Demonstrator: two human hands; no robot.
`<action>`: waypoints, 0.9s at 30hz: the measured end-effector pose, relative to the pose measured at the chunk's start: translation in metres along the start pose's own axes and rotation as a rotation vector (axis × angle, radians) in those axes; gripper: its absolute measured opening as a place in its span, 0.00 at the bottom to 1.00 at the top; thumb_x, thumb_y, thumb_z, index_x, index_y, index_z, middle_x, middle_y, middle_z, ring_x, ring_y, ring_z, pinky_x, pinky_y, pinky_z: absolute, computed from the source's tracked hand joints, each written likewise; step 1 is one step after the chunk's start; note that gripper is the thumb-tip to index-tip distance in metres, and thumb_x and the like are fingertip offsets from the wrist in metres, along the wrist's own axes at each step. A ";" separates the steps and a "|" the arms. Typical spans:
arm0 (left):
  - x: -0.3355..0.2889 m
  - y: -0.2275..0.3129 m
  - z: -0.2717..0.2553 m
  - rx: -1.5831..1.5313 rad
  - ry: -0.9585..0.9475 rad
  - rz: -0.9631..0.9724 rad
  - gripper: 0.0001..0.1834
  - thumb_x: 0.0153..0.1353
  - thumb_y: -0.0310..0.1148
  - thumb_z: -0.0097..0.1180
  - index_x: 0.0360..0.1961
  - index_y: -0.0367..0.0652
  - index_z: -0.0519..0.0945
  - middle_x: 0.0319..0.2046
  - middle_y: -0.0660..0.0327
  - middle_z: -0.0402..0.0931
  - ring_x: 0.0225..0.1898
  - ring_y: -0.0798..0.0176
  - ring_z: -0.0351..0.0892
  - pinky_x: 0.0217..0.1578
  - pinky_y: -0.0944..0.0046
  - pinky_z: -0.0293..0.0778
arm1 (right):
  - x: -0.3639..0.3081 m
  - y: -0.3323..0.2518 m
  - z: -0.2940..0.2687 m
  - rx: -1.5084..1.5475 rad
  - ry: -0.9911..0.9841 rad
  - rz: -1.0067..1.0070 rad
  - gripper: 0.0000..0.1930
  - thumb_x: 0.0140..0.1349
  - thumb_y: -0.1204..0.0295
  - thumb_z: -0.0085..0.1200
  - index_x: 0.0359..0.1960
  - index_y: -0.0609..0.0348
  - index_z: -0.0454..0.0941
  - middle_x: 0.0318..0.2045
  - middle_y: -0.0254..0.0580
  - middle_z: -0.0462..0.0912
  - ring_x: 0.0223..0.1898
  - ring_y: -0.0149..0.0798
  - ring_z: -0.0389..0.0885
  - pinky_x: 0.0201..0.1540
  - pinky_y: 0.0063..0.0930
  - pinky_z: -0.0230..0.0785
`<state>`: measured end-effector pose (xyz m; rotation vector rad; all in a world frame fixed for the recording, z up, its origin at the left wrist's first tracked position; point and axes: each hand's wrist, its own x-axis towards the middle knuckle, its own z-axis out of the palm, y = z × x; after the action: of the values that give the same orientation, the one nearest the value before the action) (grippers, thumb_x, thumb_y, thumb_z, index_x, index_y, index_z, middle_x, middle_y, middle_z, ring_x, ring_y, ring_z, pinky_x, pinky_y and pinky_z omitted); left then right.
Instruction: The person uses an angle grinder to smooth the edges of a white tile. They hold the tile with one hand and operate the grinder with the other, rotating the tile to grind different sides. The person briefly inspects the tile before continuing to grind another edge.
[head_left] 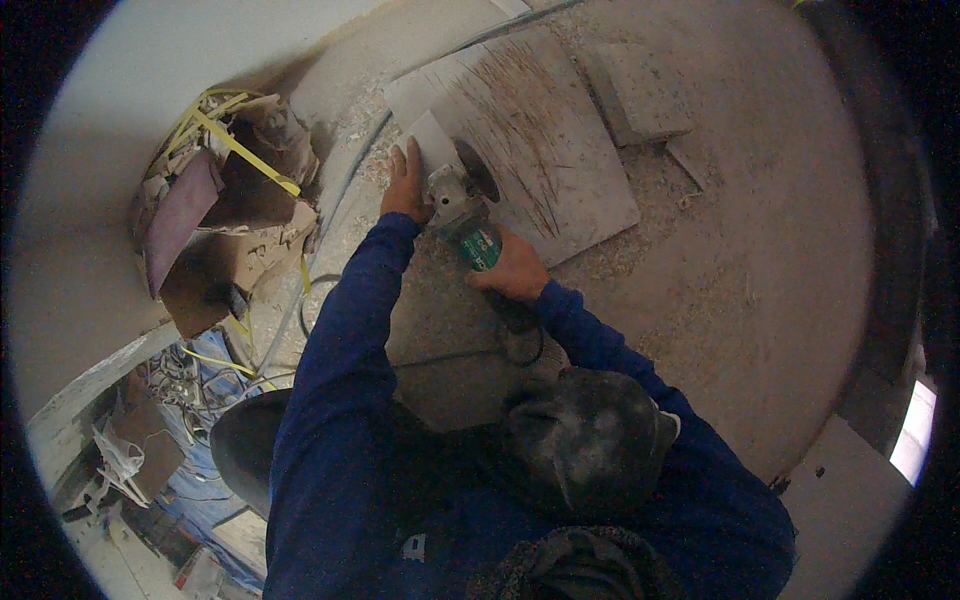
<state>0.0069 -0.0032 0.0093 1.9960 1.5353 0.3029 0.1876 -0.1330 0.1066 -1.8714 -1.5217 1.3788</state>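
My right hand (518, 268) is wrapped round the green body of an angle grinder (478, 246). Its grey metal head and dark round disc (476, 170) point away from me, with the disc along the right edge of a small pale tile piece (432, 140). Pressed to the left edge of that piece, my left hand (402, 185) holds it with fingers stretched forward, close to the grinder head; its thumb is hidden. Beneath lies a large pale board (590, 190) with many dark cut lines scored across it.
A block-like slab (640, 95) lies beyond the board at the right. At the left, a torn sack of debris (240, 215) with yellow strapping leans by the wall. Cables (195, 380) and a blue sheet (205, 470) lie at lower left. Chips and dust cover the floor.
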 end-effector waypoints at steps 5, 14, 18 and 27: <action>0.000 -0.001 0.000 0.016 -0.011 -0.003 0.58 0.43 0.24 0.60 0.69 0.50 0.35 0.66 0.33 0.40 0.67 0.33 0.45 0.58 0.51 0.65 | 0.000 -0.002 -0.001 0.018 -0.008 0.028 0.43 0.32 0.56 0.68 0.51 0.68 0.69 0.43 0.58 0.78 0.46 0.52 0.77 0.51 0.37 0.68; -0.001 0.003 -0.004 0.002 -0.047 -0.036 0.64 0.37 0.24 0.67 0.69 0.51 0.34 0.67 0.35 0.39 0.67 0.35 0.44 0.59 0.52 0.65 | 0.000 -0.005 -0.003 -0.050 -0.027 0.057 0.48 0.33 0.54 0.67 0.57 0.72 0.64 0.48 0.62 0.75 0.51 0.54 0.75 0.55 0.37 0.65; -0.001 0.002 -0.002 0.005 -0.040 -0.037 0.65 0.37 0.24 0.68 0.69 0.51 0.34 0.67 0.35 0.39 0.67 0.35 0.43 0.60 0.52 0.64 | 0.000 -0.005 -0.004 -0.009 -0.042 0.058 0.49 0.33 0.54 0.67 0.57 0.72 0.64 0.49 0.62 0.75 0.52 0.54 0.74 0.55 0.37 0.65; 0.000 0.000 -0.001 -0.007 -0.033 -0.038 0.62 0.40 0.24 0.65 0.70 0.53 0.34 0.66 0.35 0.39 0.67 0.34 0.45 0.59 0.51 0.64 | 0.002 -0.007 -0.004 -0.053 -0.063 0.079 0.49 0.32 0.54 0.67 0.56 0.74 0.63 0.48 0.64 0.75 0.52 0.55 0.74 0.55 0.37 0.65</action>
<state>0.0066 -0.0033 0.0102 1.9549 1.5474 0.2591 0.1867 -0.1276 0.1126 -1.9562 -1.5439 1.4590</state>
